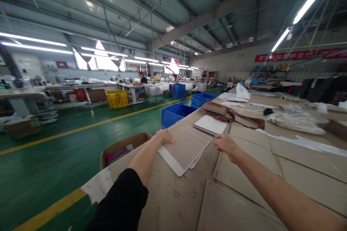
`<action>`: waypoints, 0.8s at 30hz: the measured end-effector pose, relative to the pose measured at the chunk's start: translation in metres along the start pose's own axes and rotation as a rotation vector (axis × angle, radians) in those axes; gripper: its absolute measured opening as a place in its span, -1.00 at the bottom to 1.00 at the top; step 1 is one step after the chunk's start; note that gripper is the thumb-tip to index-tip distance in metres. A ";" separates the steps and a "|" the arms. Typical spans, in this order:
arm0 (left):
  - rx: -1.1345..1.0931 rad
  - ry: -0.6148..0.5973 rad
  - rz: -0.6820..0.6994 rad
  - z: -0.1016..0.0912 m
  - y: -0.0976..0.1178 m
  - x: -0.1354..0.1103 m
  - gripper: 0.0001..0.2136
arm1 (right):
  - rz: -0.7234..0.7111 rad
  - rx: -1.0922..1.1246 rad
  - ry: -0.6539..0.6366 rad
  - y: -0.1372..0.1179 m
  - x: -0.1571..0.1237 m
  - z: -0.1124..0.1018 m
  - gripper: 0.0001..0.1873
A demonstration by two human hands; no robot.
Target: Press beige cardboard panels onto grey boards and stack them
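Observation:
A small stack of flat grey cardboard sheets with a white edge lies on the long work table. My left hand rests on the stack's left corner, fingers spread flat. My right hand hovers just right of the stack, over a larger cardboard sheet, fingers curled loosely and holding nothing. A second pile of white-faced boards lies just beyond the stack.
Large cardboard sheets cover the table on the right, with plastic bags and brown scraps farther back. An open carton and blue crates stand on the green floor at left. Other people work at distant tables.

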State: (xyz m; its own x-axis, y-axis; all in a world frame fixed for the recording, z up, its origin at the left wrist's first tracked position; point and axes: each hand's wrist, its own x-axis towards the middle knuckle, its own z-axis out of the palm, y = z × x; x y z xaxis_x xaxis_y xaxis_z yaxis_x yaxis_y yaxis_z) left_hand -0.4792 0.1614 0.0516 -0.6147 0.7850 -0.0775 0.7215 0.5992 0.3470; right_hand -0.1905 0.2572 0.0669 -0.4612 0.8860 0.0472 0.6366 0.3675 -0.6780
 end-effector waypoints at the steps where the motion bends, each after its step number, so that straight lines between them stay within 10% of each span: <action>1: 0.030 0.031 -0.007 0.001 0.001 -0.005 -0.65 | -0.002 0.061 -0.016 0.003 -0.008 -0.011 -0.77; 10: 0.142 0.135 0.404 0.026 -0.008 -0.099 -0.37 | 0.060 0.282 -0.110 0.044 -0.092 -0.098 -0.63; 16: 0.027 0.117 0.514 0.048 0.012 -0.164 -0.66 | 0.053 0.063 -0.053 0.063 -0.159 -0.148 -0.40; 24: -0.106 -0.045 0.574 0.073 0.043 -0.262 -0.70 | 0.118 0.025 -0.301 0.113 -0.260 -0.147 -0.47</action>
State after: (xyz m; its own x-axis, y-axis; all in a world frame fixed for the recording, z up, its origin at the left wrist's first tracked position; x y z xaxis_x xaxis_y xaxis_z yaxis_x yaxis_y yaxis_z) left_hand -0.2640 -0.0074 0.0187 -0.1193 0.9866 0.1117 0.8976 0.0591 0.4367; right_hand 0.0923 0.1103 0.0862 -0.5494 0.7974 -0.2496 0.6832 0.2568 -0.6836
